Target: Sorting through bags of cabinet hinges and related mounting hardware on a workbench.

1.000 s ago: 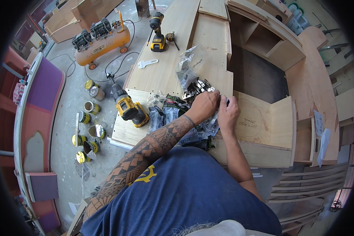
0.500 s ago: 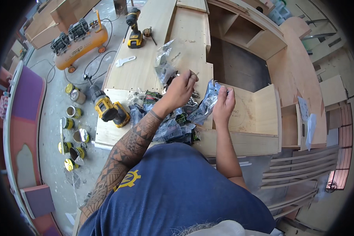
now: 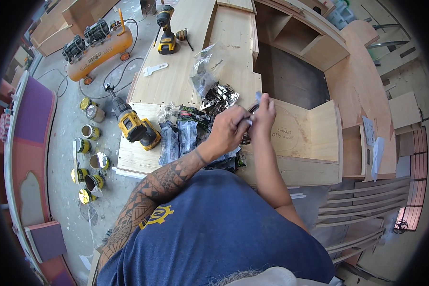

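Note:
My left hand and my right hand meet over the wooden panel, both closed on a small plastic packet. Only a bluish end of it shows above my fingers, and its contents are mostly hidden. Just beyond my left hand lies a heap of shiny metal cabinet hinges. A crumpled clear plastic bag rests against the heap's far side. Several sealed plastic packets with dark, green-marked labels lie under and left of my left wrist.
A yellow-and-black drill stands at the panel's left edge. Farther off are another cordless driver and a white flat tool. An open wooden cabinet lies to the right. Paint cans and an orange air compressor stand on the floor.
My hands have come together around the packet, which was stretched out beside my right hand before. My left hand has moved nearer and right, uncovering the metal hinges.

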Demonstrator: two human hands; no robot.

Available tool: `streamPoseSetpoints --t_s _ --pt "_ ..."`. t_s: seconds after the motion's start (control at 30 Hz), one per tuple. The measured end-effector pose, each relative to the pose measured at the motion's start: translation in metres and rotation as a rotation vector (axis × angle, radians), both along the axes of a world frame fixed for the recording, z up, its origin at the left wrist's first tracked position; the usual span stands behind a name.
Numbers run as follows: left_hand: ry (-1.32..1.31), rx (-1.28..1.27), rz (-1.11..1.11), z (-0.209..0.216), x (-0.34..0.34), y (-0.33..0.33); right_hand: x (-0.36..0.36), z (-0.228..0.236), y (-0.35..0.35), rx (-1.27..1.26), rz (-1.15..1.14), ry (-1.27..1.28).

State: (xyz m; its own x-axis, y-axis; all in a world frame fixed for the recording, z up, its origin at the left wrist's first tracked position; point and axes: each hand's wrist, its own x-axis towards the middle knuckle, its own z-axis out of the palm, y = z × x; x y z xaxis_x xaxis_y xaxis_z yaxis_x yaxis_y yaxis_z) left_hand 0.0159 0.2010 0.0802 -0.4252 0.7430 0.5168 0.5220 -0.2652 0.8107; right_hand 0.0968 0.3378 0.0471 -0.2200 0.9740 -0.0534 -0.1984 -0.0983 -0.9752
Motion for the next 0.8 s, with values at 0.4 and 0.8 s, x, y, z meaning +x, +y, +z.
streamPoseSetpoints --t_s 0.4,0.8 --pt "-0.128 -0.278 -0.147 0.006 -0.035 -0.078 0.036 -0.012 0.051 -0.049 -0.022 -0.056" --pt "-0.110 -0.306 0.014 -0.002 -0.048 -0.036 -0.024 0.022 -0.046 -0.173 0.398 0.243"
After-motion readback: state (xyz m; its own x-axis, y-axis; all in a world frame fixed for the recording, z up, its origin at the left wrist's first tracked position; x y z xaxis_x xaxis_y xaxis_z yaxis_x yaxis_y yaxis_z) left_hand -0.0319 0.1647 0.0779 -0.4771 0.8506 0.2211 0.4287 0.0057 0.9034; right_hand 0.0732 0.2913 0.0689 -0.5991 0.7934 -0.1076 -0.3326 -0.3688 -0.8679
